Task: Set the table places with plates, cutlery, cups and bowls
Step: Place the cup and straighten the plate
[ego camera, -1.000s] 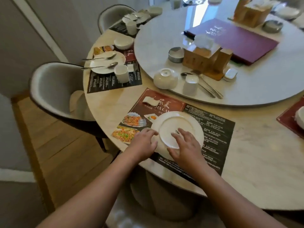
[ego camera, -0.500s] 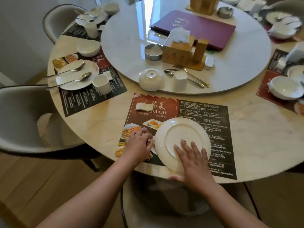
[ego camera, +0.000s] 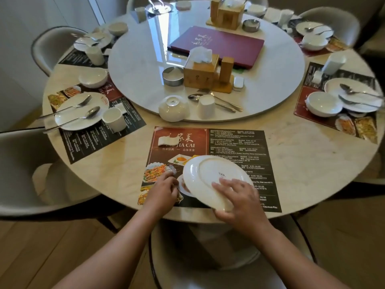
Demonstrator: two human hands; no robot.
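Observation:
A white plate (ego camera: 210, 174) is upside down and tilted, its left side raised above the dark placemat (ego camera: 229, 140) in front of me. My right hand (ego camera: 239, 197) grips its near rim, fingers spread on the plate's base and thumb under the edge. With curled fingers, my left hand (ego camera: 164, 189) is at the plate's raised left edge. On the turntable's near edge stand an upturned bowl (ego camera: 173, 108) and an upturned cup (ego camera: 206, 106), with a spoon and fork (ego camera: 220, 101) behind them. A small white rest (ego camera: 166, 140) lies on the placemat.
The marble turntable (ego camera: 135, 65) carries a maroon menu (ego camera: 218, 44), wooden tissue holders (ego camera: 200, 71) and a metal tin (ego camera: 173, 76). Laid places lie to the left (ego camera: 73, 117) and right (ego camera: 354, 94). A chair (ego camera: 208, 257) stands right under my arms.
The plate, flat on the placemat a second ago, has been tipped up on its left side by my right hand. My view has swung to the right and now faces the table squarely.

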